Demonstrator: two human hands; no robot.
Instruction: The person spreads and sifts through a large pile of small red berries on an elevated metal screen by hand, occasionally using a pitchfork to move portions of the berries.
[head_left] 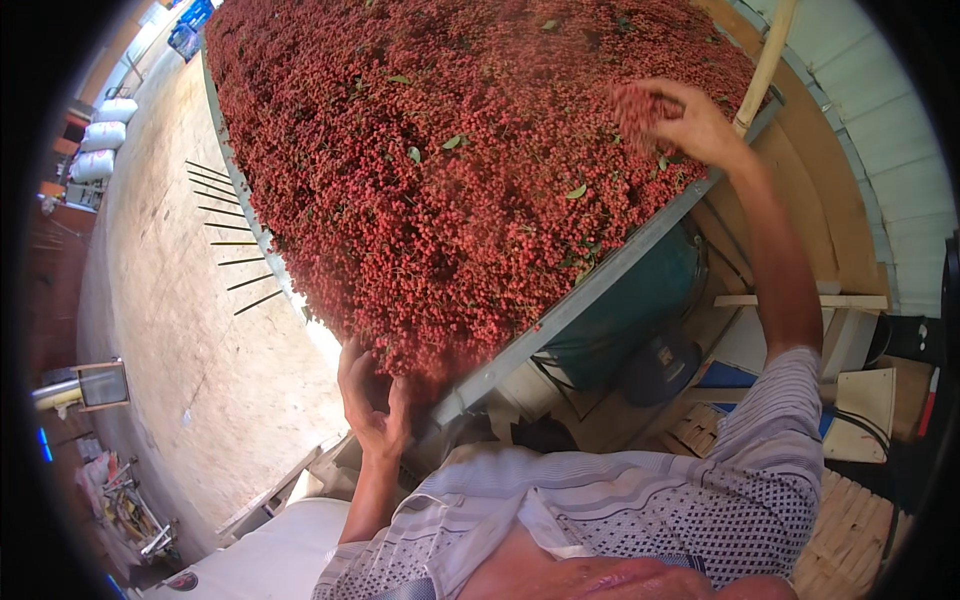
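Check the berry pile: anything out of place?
A few green leaves lie scattered on the red berries, standing out by colour and shape among the clusters. No clear damage shows.

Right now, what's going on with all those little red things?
A person in a patterned shirt has both hands at a big heap of small red berries with some green leaves in it. The right grip holds a bunch of berries at the heap's right side. The left grip is at the heap's near corner, but whether it holds any is hard to tell. A metal edge runs along the near side.
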